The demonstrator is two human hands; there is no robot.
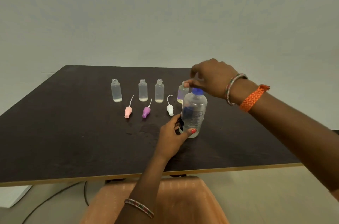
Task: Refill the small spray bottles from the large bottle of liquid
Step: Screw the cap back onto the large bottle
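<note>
Three uncapped small spray bottles [116, 91] [142, 90] [159, 91] stand in a row at the table's [55, 132] 11 to 12 o'clock, each nearly empty, with pink [128, 112], purple [146, 112] and white [170, 110] spray heads lying in front. The left hand [172, 136] grips the base of the large bottle [193, 113], upright, blue cap [197, 91] on. Just behind it, at its 12 o'clock, the right hand [211, 78] pinches the top of the fourth small bottle [182, 94]. The right hand is nearer the cap, likely unscrewed next.
</note>
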